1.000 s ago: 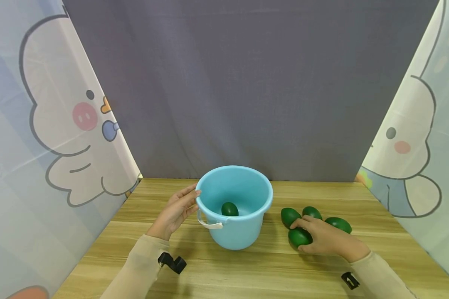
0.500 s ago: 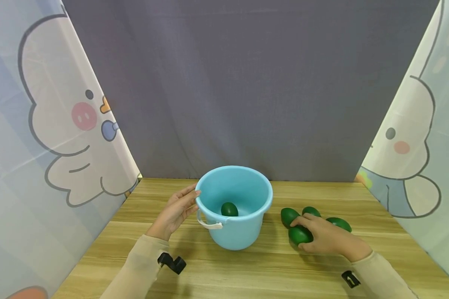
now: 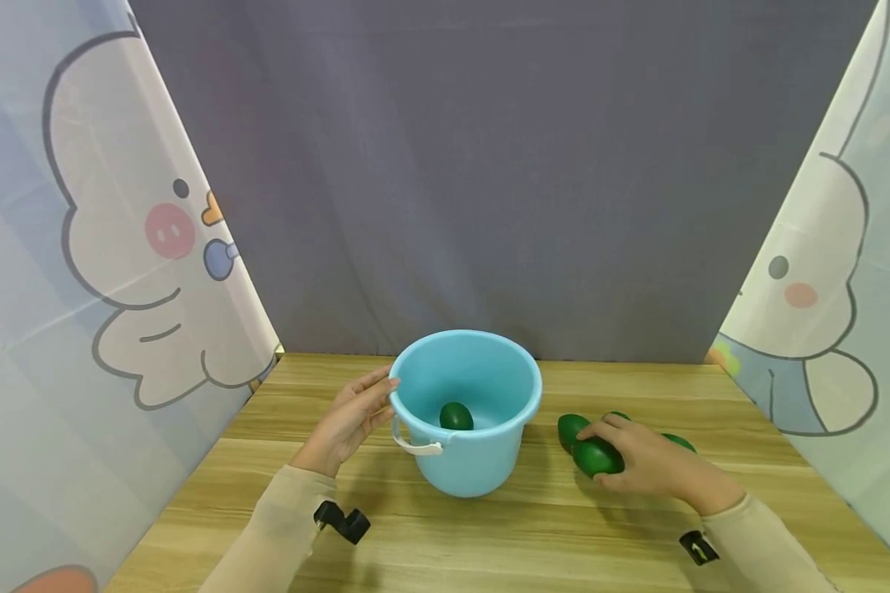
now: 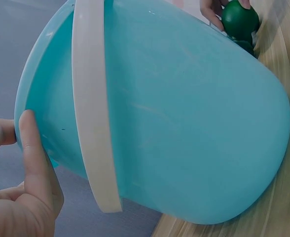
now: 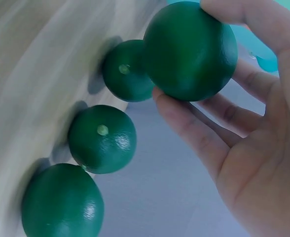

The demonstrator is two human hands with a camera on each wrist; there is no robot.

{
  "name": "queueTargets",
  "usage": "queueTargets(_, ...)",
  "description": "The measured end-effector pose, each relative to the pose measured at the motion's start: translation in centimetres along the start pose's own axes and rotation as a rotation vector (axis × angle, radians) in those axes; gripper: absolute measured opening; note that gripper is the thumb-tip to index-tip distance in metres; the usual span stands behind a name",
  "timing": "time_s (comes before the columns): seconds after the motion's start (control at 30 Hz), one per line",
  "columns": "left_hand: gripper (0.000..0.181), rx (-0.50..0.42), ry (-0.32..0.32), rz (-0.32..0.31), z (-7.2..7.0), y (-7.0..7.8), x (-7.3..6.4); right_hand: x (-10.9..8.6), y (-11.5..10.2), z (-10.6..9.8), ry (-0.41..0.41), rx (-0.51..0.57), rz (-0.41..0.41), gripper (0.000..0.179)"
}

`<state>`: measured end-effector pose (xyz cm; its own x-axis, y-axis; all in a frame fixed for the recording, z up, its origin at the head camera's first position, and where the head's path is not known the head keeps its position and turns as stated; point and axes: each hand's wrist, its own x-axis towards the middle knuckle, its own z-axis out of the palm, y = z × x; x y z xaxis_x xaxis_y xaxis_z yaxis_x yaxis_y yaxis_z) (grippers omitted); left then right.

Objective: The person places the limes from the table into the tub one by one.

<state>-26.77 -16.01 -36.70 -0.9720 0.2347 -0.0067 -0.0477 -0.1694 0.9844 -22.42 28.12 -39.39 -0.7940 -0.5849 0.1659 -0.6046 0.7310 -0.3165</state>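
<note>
A light blue bucket (image 3: 469, 469) with a white handle (image 3: 419, 448) stands upright on the wooden table. At its left rim my left hand (image 3: 352, 420) holds on, thumb and fingers on the rim in the left wrist view. One dark green avocado (image 3: 456, 416) lies inside the bucket. To the right, my right hand (image 3: 641, 461) grips another green avocado (image 5: 189, 52) between thumb and fingertips. Behind it are three more avocados: one left of the hand (image 3: 571, 430), two partly hidden by it, and all three show in the right wrist view, the lowest avocado (image 5: 62, 202) nearest that camera.
The wooden table (image 3: 445, 543) runs back to a grey cloth wall (image 3: 489, 181). Cartoon-print curtains close off the left side (image 3: 119, 206) and the right side. A black strap mount (image 3: 341, 520) sits on the left wrist.
My right hand has raised its avocado slightly, and the hand now covers more of the avocados behind. The left hand and the bucket stay in place.
</note>
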Motion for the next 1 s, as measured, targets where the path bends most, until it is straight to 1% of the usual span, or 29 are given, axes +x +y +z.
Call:
queueTargets(0.13, 0.060, -0.001, -0.004, 0.001, 0.0, 0.0, 0.0, 0.1, -0.2, -0.6, 0.032, -0.002, -0.025, 0.050)
queueTargets(0.3, 0.061, -0.002, -0.001, 0.000, 0.0, 0.0, -0.1, 0.2, -0.2, -1.1, 0.099, -0.047, -0.113, 0.050)
queueTargets(0.43, 0.060, -0.002, 0.003, 0.001, 0.1, -0.1, -0.2, 0.3, -0.1, -1.4, 0.140, -0.071, -0.149, 0.050)
queueTargets(0.53, 0.060, -0.003, 0.003, 0.004, 0.1, -0.1, -0.1, 0.3, -0.3, -1.6, 0.160, -0.084, -0.151, 0.051)
queueTargets(0.8, 0.062, -0.007, 0.005, 0.002, 0.0, -0.1, -0.2, 0.6, -0.7, -2.3, 0.140, -0.100, -0.119, 0.051)
queueTargets(1.0, 0.062, -0.011, -0.001, 0.001, 0.1, -0.1, -0.2, 0.9, -1.1, -3.0, 0.163, -0.121, -0.120, 0.050)
